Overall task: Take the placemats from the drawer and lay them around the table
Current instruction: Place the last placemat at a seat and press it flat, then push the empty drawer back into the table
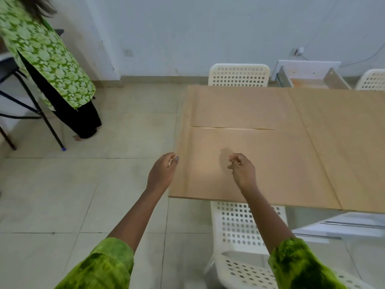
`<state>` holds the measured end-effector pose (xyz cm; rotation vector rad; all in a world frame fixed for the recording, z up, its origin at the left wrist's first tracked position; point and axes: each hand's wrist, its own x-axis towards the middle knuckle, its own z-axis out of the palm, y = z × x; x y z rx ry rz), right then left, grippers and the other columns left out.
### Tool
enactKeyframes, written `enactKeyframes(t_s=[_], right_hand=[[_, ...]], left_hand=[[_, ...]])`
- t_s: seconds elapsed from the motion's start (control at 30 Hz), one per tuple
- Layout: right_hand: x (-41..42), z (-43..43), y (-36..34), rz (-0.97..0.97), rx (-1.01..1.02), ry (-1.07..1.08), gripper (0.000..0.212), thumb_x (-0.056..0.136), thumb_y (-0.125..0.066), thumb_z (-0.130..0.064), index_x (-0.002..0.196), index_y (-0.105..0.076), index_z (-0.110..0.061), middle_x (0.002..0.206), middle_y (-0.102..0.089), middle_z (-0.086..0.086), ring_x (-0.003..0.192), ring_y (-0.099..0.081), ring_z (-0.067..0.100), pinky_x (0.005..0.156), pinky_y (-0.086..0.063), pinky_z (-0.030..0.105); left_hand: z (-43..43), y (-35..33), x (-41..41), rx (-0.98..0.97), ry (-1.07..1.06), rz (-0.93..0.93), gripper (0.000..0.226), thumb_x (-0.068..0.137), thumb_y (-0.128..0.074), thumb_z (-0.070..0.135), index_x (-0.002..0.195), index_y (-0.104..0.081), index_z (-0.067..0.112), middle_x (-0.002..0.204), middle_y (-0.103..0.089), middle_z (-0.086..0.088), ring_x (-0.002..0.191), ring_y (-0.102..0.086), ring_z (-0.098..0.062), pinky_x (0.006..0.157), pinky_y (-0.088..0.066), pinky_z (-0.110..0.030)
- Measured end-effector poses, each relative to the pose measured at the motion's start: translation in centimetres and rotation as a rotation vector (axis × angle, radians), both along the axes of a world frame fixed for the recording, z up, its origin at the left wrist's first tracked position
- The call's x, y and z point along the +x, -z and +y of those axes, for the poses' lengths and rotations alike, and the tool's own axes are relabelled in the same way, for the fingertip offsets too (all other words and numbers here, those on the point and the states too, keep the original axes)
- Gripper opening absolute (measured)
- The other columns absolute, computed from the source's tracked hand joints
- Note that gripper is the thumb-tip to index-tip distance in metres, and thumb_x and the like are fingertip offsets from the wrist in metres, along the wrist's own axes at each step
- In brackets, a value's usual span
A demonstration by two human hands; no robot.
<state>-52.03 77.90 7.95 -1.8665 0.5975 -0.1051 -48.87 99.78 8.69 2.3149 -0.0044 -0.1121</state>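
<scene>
Brown placemats cover the table. One placemat (270,163) lies flat at the near left corner, a second placemat (239,105) lies behind it, and a larger third placemat (343,132) lies to the right. My left hand (162,172) is at the near mat's left edge with curled fingers; its thumb tip touches the edge, and I cannot tell if it grips. My right hand (242,170) hovers just above the same mat, fingers pinched together with nothing in them, casting a shadow. The open drawer (312,80) shows beyond the table's far edge.
White perforated chairs stand at the near side (239,230), the far side (238,75) and the far right (373,80). Another person (48,59) in a green patterned tunic stands at the left beside a black metal chair frame (31,105). Tiled floor spreads to the left.
</scene>
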Motion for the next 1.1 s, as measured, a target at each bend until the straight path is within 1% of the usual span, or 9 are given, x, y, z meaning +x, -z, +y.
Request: enactKeyframes(t_s=[0.03,0.1,0.2,0.3,0.37,0.57,0.83,0.97,1.1], right_hand=[[0.2,1.8,-0.5,-0.009,0.047,0.012,0.026,0.092,-0.038,-0.005,0.089,-0.061,-0.016,0.09,-0.062,0.001,0.084,-0.062,0.023,0.076,-0.045,0.03],[0.7,5.0,-1.7,-0.023,0.133,0.046,0.03,0.092,-0.035,-0.002,0.08,-0.057,-0.018,0.09,-0.061,0.005,0.07,-0.057,0.018,0.069,-0.044,0.029],[1.4,9.7,-3.5,-0.061,0.247,0.096,0.028,0.09,-0.033,0.001,0.088,-0.058,-0.011,0.085,-0.06,0.006,0.063,-0.055,0.016,0.06,-0.042,0.025],[2.5,13.3,-5.2,-0.102,0.299,0.096,0.027,0.09,-0.033,0.001,0.094,-0.058,-0.009,0.08,-0.059,0.003,0.064,-0.056,0.016,0.059,-0.043,0.025],[3.7,15.2,-6.2,-0.122,0.305,0.089,0.027,0.09,-0.033,0.0,0.093,-0.058,-0.01,0.081,-0.06,0.003,0.065,-0.056,0.016,0.06,-0.043,0.025],[9.7,17.6,-8.7,-0.174,0.329,0.097,0.027,0.09,-0.033,0.001,0.09,-0.058,-0.011,0.08,-0.06,0.002,0.063,-0.057,0.015,0.059,-0.044,0.023],[23.1,16.9,-11.5,-0.263,0.368,0.103,0.025,0.092,-0.036,0.002,0.098,-0.058,-0.007,0.082,-0.061,0.005,0.064,-0.058,0.016,0.06,-0.046,0.023],[30.9,15.6,-13.4,-0.286,0.349,0.092,0.027,0.091,-0.035,0.003,0.09,-0.058,-0.01,0.081,-0.06,0.004,0.064,-0.058,0.015,0.06,-0.046,0.023],[38.0,14.5,-14.5,-0.308,0.322,0.093,0.028,0.091,-0.035,0.003,0.086,-0.058,-0.013,0.083,-0.061,0.004,0.065,-0.059,0.015,0.061,-0.046,0.024]], left_hand=[[1.7,-0.6,0.1,-0.046,-0.016,0.0,0.035,0.098,-0.041,0.03,0.122,-0.058,0.011,0.123,-0.062,-0.003,0.115,-0.056,-0.02,0.091,-0.042,-0.031],[4.7,-1.7,0.6,-0.151,-0.036,0.013,0.031,0.098,-0.042,0.029,0.115,-0.061,0.013,0.111,-0.064,-0.002,0.108,-0.058,-0.02,0.084,-0.042,-0.029],[8.9,-3.3,2.0,-0.3,-0.024,0.021,0.02,0.097,-0.042,0.03,0.102,-0.06,0.021,0.1,-0.066,0.001,0.096,-0.062,-0.021,0.084,-0.047,-0.037],[11.6,-5.3,3.5,-0.402,-0.02,-0.02,0.021,0.097,-0.043,0.026,0.104,-0.06,0.015,0.096,-0.065,0.002,0.089,-0.061,-0.014,0.08,-0.047,-0.032],[13.0,-6.5,4.8,-0.451,-0.016,-0.042,0.025,0.097,-0.043,0.024,0.108,-0.061,0.011,0.099,-0.066,-0.001,0.088,-0.061,-0.015,0.076,-0.047,-0.03],[15.0,-8.8,11.0,-0.513,0.036,-0.077,0.02,0.098,-0.043,0.022,0.104,-0.06,0.014,0.101,-0.065,-0.005,0.088,-0.06,-0.017,0.079,-0.046,-0.033],[14.0,-11.9,25.0,-0.567,0.112,-0.128,0.017,0.098,-0.043,0.021,0.1,-0.06,0.015,0.095,-0.065,0.002,0.087,-0.061,-0.017,0.072,-0.046,-0.028],[12.7,-13.4,32.8,-0.565,0.142,-0.145,0.017,0.097,-0.044,0.023,0.094,-0.06,0.024,0.093,-0.065,0.006,0.09,-0.062,-0.017,0.076,-0.046,-0.03],[11.3,-14.8,40.3,-0.613,0.163,-0.146,0.018,0.098,-0.043,0.02,0.102,-0.06,0.017,0.095,-0.065,0.003,0.09,-0.061,-0.018,0.074,-0.046,-0.028]])
